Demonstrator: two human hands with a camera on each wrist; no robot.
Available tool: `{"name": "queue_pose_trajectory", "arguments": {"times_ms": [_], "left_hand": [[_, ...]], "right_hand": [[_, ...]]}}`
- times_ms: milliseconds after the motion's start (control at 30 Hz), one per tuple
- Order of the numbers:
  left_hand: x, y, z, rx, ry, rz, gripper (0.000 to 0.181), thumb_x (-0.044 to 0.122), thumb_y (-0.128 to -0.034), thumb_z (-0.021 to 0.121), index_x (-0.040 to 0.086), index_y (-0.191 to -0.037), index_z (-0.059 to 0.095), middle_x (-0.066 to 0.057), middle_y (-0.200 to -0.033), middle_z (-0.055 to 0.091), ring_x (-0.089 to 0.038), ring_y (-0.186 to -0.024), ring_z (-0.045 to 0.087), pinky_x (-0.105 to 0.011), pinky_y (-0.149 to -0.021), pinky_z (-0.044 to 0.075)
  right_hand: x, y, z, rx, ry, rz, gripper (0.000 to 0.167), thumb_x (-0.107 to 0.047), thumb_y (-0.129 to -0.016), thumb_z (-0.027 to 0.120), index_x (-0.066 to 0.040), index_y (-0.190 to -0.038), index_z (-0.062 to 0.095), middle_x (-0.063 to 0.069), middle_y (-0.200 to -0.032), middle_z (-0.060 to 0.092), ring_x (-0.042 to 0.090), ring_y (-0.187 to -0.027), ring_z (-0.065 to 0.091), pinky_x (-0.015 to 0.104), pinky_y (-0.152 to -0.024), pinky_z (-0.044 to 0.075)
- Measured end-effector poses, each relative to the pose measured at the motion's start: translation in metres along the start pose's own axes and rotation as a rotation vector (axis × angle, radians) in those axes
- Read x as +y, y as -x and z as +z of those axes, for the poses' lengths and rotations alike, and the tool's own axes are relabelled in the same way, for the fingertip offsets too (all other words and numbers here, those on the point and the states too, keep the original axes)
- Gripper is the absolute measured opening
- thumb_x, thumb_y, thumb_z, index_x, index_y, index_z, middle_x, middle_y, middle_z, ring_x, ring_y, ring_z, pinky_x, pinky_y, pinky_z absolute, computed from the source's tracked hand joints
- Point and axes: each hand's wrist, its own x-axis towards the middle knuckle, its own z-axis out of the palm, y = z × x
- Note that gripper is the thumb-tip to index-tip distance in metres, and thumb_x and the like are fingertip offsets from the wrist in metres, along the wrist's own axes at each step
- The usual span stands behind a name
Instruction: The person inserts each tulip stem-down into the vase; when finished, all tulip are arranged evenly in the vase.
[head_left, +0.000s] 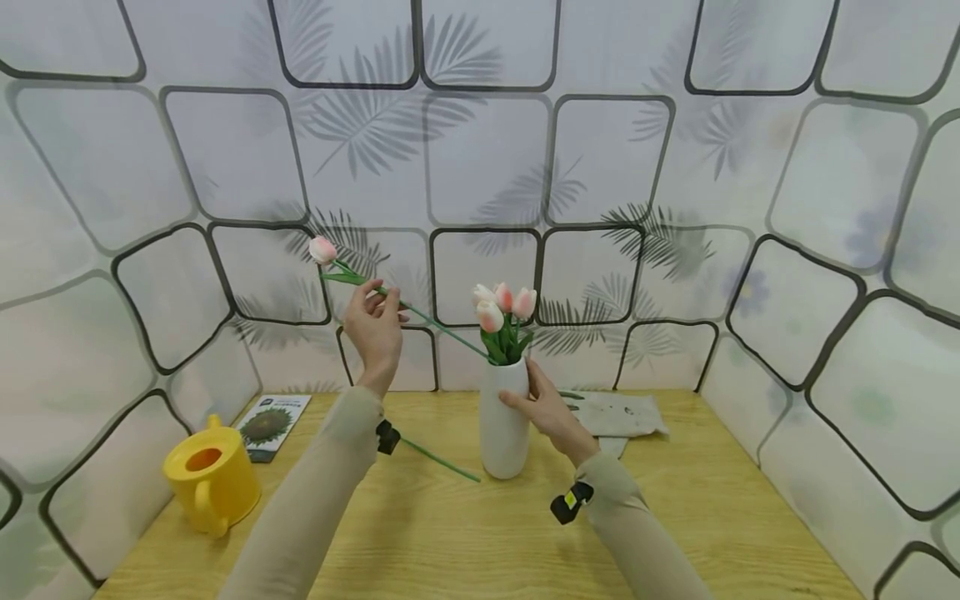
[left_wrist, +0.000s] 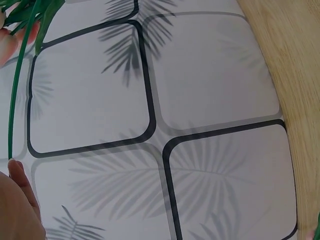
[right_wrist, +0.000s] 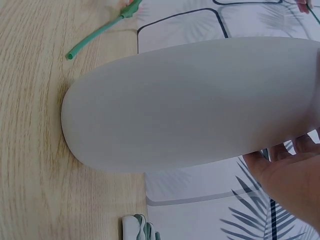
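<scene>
My left hand (head_left: 373,333) pinches the green stem of a pink-and-white artificial tulip (head_left: 322,250), held slanting up and left of the vase. The stem's lower end reaches the rim of a white vase (head_left: 501,425); whether it is inside I cannot tell. My right hand (head_left: 551,412) grips the vase's upper right side, and the vase stands upright on the table. Several tulips (head_left: 504,304) with green leaves stand in it. In the right wrist view the vase (right_wrist: 185,105) fills the middle, with the right hand's fingers partly behind it.
Another green stem (head_left: 442,461) lies on the wooden table (head_left: 450,533), partly hidden by the left forearm. At the left stand a yellow watering can (head_left: 217,487) and a seed packet (head_left: 272,425) with a sunflower picture. Light gloves (head_left: 618,414) lie behind the right hand.
</scene>
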Motion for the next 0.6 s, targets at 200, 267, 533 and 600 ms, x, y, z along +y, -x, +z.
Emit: {"name": "queue_pose_trajectory", "arguments": {"times_ms": [200, 267, 533, 600], "left_hand": [[0.000, -0.001, 0.003, -0.009, -0.018, 0.007, 0.026, 0.007, -0.0928, 0.067, 0.000, -0.118, 0.063, -0.026, -0.097, 0.069, -0.019, -0.060, 0.065, -0.018, -0.050, 0.053], [0.000, -0.001, 0.004, -0.016, -0.023, 0.021, 0.027, 0.007, -0.0931, 0.067, -0.001, -0.118, 0.063, -0.028, -0.098, 0.069, -0.012, -0.058, 0.064, -0.018, -0.050, 0.052], [0.001, 0.001, 0.011, -0.064, -0.051, 0.042, 0.026, 0.010, -0.0933, 0.067, 0.003, -0.119, 0.065, -0.022, -0.096, 0.070, -0.003, -0.055, 0.059, -0.030, -0.052, 0.056], [0.003, 0.003, 0.013, -0.090, -0.061, 0.059, 0.028, 0.011, -0.0934, 0.067, 0.005, -0.121, 0.064, -0.020, -0.096, 0.071, -0.003, -0.055, 0.059, -0.037, -0.053, 0.056]], "right_hand": [[0.008, -0.003, 0.002, 0.029, 0.007, -0.035, 0.087, -0.035, -0.094, 0.066, -0.022, -0.158, 0.009, 0.007, -0.163, 0.020, 0.031, -0.150, 0.020, 0.060, -0.117, 0.024], [0.007, -0.002, 0.002, 0.035, 0.015, -0.036, 0.087, -0.036, -0.094, 0.067, -0.022, -0.158, 0.010, 0.006, -0.163, 0.021, 0.030, -0.150, 0.021, 0.059, -0.117, 0.025], [0.006, -0.001, 0.002, 0.036, 0.023, -0.039, 0.088, -0.037, -0.093, 0.068, -0.022, -0.158, 0.011, 0.007, -0.162, 0.023, 0.031, -0.150, 0.022, 0.058, -0.117, 0.026], [0.006, -0.001, 0.002, 0.035, 0.022, -0.042, 0.088, -0.036, -0.093, 0.067, -0.021, -0.158, 0.011, 0.007, -0.162, 0.022, 0.031, -0.150, 0.022, 0.058, -0.117, 0.026]]}}
